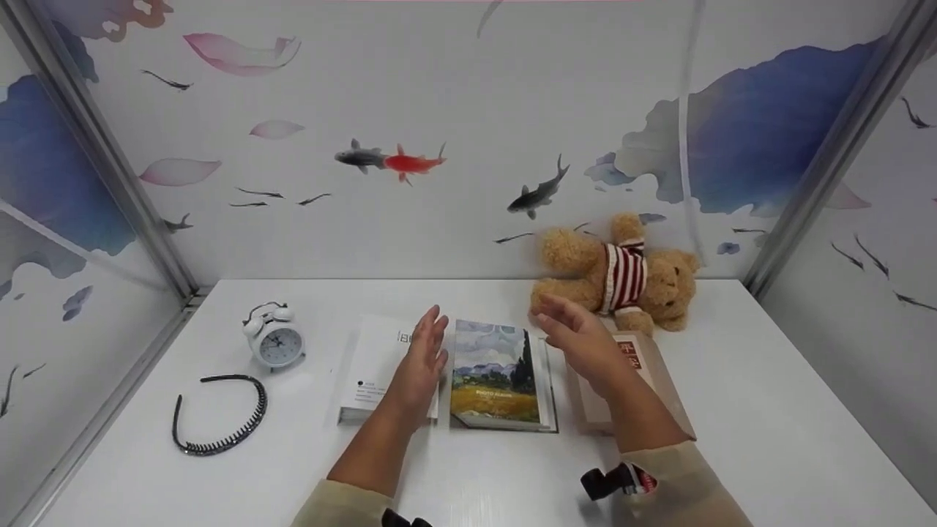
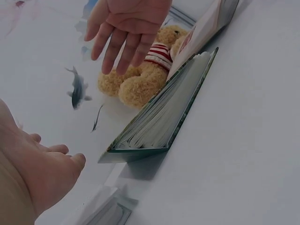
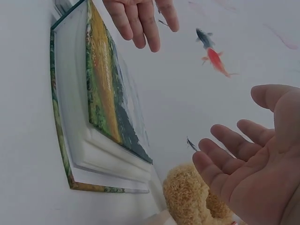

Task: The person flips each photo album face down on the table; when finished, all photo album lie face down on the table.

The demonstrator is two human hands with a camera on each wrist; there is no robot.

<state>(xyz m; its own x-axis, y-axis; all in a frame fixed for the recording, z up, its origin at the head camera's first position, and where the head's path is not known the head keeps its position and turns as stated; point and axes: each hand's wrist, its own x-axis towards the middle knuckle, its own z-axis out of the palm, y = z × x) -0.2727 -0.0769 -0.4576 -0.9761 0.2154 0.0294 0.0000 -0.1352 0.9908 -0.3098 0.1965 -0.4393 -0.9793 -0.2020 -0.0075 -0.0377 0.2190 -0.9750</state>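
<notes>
Photo album (image 1: 494, 377): it lies flat on the white table (image 1: 483, 468) between the two hands, landscape cover facing up, touched by neither of them
Left hand (image 1: 421, 362): I see it raised to the left of the album, above the right side of the white book (image 1: 373, 366), fingers extended and relaxed, palm turned inward
Right hand (image 1: 582, 340): it hangs to the right of the album, above the tan book (image 1: 653, 380), fingers loosely bent and clear of the album, palm towards the other hand
Album covers (image 3: 101, 75): a thick block of pages (image 3: 70, 93) sits between front and back, its edges fanning slightly in the left wrist view
White book: it lies just left of the album, dark characters printed on it
Tan book: it rests right of the album with a red label (image 1: 628, 353) near its far end, partly hidden by the right forearm
Teddy bear (image 1: 662, 282): it lies sideways at the back, wearing a striped sweater (image 1: 624, 277)
Alarm clock (image 1: 280, 345): it stands upright at the left, beyond a dark toothed headband (image 1: 262, 401)
</notes>
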